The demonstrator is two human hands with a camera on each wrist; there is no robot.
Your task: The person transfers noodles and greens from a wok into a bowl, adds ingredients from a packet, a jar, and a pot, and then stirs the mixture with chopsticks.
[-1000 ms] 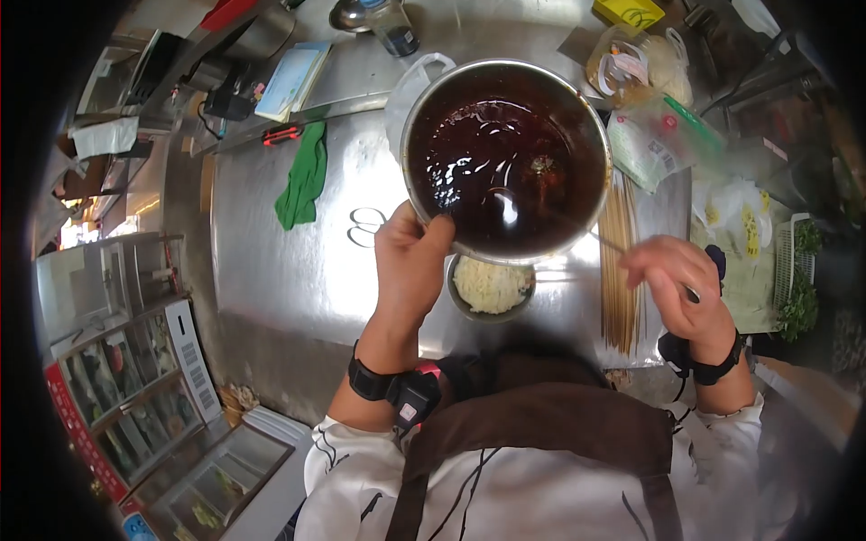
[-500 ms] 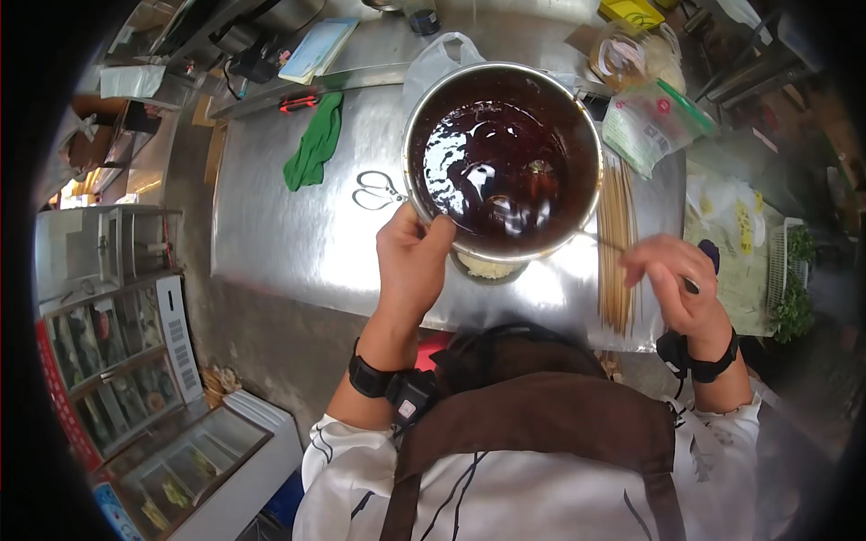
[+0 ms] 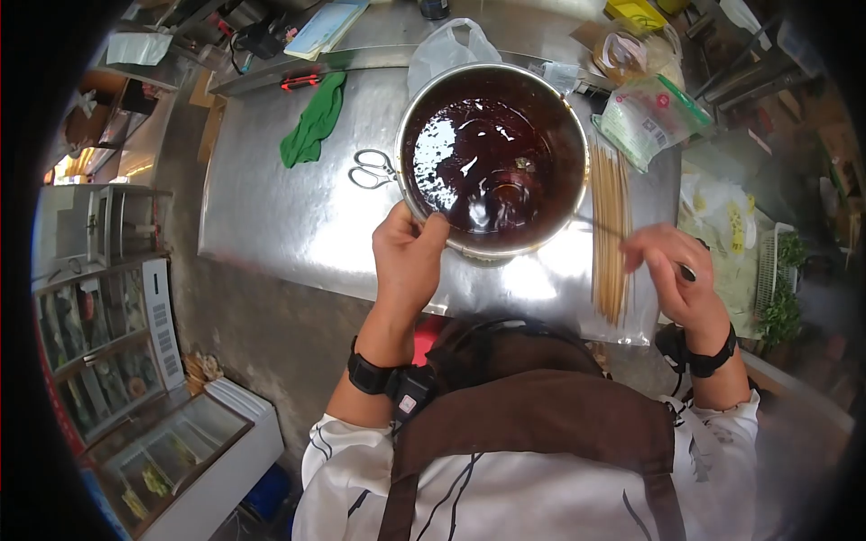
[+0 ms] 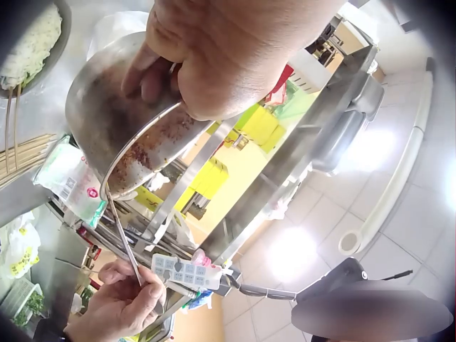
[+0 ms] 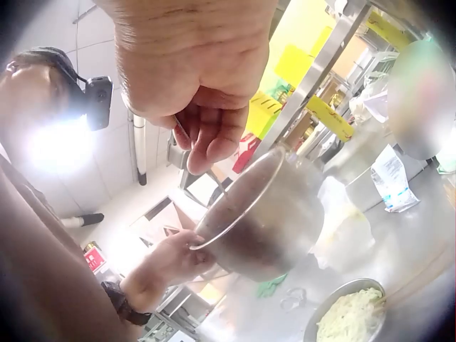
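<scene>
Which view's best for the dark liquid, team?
Head view: it looks down into the pot, so the dark liquid shows nearly unobstructed. The left wrist view shows only the pot's stained outside, no liquid. The right wrist view catches the outside and some inner wall; I can't make out the liquid.

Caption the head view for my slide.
Left grip holds a pot of dark liquid, right grip a utensil, above a metal table.

Bright ceiling lights [image 4: 292, 253], glints on dark liquid [image 3: 494, 162], glare on table [image 3: 271, 212], warped black edges
</scene>
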